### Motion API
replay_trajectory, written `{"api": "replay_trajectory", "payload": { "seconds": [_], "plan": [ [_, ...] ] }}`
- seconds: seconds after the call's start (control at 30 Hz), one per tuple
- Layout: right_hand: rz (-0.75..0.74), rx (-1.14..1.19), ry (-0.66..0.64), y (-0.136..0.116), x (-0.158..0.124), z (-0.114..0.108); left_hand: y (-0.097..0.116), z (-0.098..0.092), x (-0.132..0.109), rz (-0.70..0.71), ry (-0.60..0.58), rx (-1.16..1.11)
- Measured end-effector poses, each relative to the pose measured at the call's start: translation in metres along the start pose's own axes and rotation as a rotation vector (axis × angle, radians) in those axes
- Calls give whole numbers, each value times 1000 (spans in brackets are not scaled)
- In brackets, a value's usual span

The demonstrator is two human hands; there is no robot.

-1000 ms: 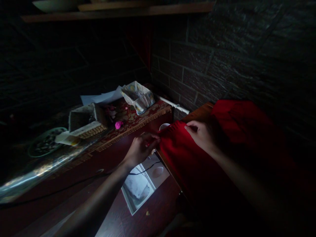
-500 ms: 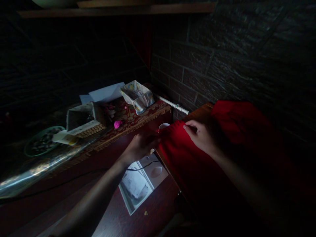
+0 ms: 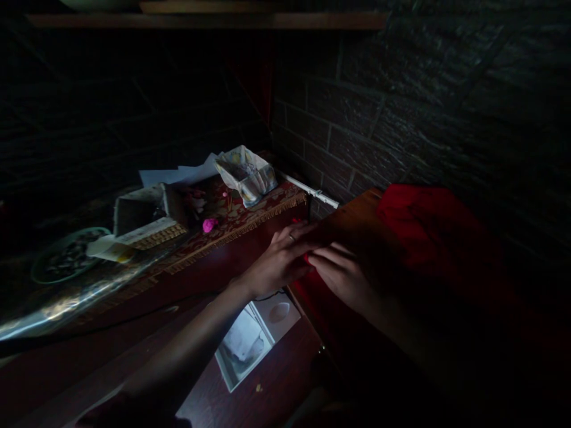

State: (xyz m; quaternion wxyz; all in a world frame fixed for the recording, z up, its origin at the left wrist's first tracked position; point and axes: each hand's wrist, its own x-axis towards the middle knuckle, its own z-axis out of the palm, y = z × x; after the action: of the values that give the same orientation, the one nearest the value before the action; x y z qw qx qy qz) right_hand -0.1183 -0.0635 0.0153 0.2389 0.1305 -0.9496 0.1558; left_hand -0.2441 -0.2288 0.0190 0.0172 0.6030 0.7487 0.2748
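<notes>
My right hand [image 3: 341, 276] is closed at the fingertips on a red cloth [image 3: 307, 288], near the left edge of the wooden table. Close against it on the left, my left hand [image 3: 283, 258], with a ring on one finger, curls over the same cloth. A bit of red shows past its fingertips, and the fingers hide most of the folded edge. Farther back on the table lies a bunched red fabric [image 3: 423, 214]; in the dark I cannot tell whether it joins the held cloth.
Below my left forearm sits a white tray-like box [image 3: 267, 351]. On the fringed ledge are a patterned cloth-lined basket [image 3: 247, 178], a wicker basket [image 3: 149, 223], a pink ball-like thing [image 3: 209, 225], white papers [image 3: 176, 175] and a green-rimmed dish [image 3: 71, 255]. A shelf [image 3: 214, 21] hangs above.
My right hand has drawn the red cloth toward me and left, baring the wooden tabletop. My left hand has moved up and right, beside it. The white cup behind is now hidden.
</notes>
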Motion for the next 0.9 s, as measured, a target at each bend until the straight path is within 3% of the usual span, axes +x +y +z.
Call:
{"api": "replay_trajectory", "payload": {
  "seconds": [0.13,0.27,0.43,0.57,0.67,0.77,0.9],
  "plan": [
    [-18,42,30,-18,-13,-11,-7,0,-5,83,61,-81],
    [183,3,14,-13,-32,-13,-12,0,-9,90,130,-121],
    [406,33,-156,3,-39,-14,-8,1,-2,83,249,-94],
    [328,316,-215,21,-12,-16,-4,4,5,174,286,-64],
    [341,508,-276,42,8,-12,-3,5,4,124,251,-55],
    [378,436,-271,54,13,-10,-4,5,1,3,223,-44],
    [299,322,-207,39,-2,-17,-6,5,5,-111,225,-139]
  ]
}}
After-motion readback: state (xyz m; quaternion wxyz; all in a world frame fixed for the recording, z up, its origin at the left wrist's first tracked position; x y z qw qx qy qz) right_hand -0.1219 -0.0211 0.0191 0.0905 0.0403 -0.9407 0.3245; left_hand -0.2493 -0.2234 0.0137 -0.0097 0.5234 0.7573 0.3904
